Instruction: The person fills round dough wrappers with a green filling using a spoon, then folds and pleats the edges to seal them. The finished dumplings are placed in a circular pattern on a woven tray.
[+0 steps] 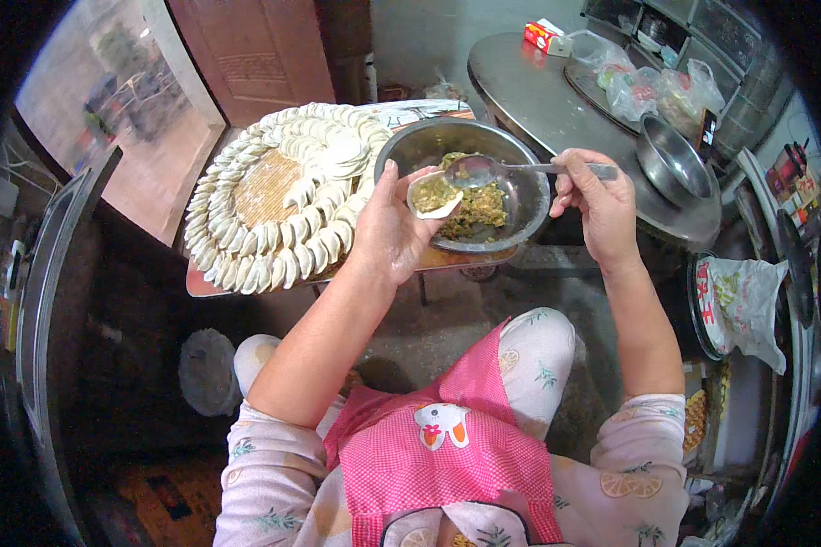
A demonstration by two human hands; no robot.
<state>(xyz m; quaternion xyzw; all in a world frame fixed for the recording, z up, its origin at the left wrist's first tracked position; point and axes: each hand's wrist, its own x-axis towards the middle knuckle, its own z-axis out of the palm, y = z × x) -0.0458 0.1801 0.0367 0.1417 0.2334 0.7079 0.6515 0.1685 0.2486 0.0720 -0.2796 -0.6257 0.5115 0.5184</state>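
My left hand [397, 225] holds a round dumpling wrapper [435, 195] with green-brown filling on it, over the near left rim of a steel bowl [527, 229]. In my right hand [592, 198] is a metal spoon [520, 168], gripped by its handle; its bowl end is at the wrapper's upper right edge. Chopped filling [482, 205] lies in the steel bowl. To the left, rings of folded dumplings [267, 239] cover much of a round woven tray [267, 188], with a stack of flat wrappers [342, 154] among them.
The tray and bowl stand on a low table [209, 282]. At the right, a round metal-topped table [540, 89] holds a tissue box [546, 37], plastic bags [629, 89] and an empty steel basin [674, 161]. A plastic bag [742, 301] hangs over a dark container below it. An open doorway is at the left.
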